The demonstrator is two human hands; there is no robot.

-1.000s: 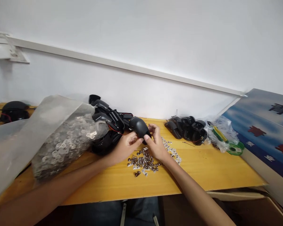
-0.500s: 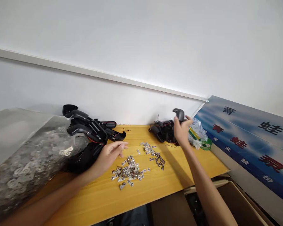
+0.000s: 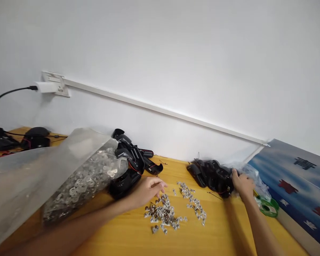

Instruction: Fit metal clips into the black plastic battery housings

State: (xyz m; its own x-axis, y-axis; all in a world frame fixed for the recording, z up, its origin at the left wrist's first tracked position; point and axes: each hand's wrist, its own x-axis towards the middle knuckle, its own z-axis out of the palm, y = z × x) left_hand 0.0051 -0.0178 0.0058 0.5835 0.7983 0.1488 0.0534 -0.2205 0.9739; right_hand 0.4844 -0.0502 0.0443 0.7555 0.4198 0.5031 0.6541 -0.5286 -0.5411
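Note:
My left hand (image 3: 149, 190) hangs just above and behind a loose scatter of small metal fittings (image 3: 162, 215), its fingers slack and empty. A second strand of these fittings (image 3: 193, 202) lies to the right. My right hand (image 3: 242, 184) is down at the right end of a heap of black plastic casings (image 3: 212, 174) with thin red wires, its fingers against them. Whether those fingers grip a casing is hidden. Another black casing heap (image 3: 129, 163) sits left of centre, behind a translucent bag of flat metal washers (image 3: 85, 181).
The pale wooden tabletop (image 3: 216, 234) runs along a white wall. A crumpled clear plastic bag (image 3: 252, 176) and a green spool (image 3: 269, 207) lie at the right, beside a blue printed board (image 3: 296, 181). A white charger (image 3: 46, 87) with a black cable sits on the wall.
My right hand has dropped from above the heap down onto it, and the black casing it held no longer stands out. My left hand stays near the fittings. The view has shifted.

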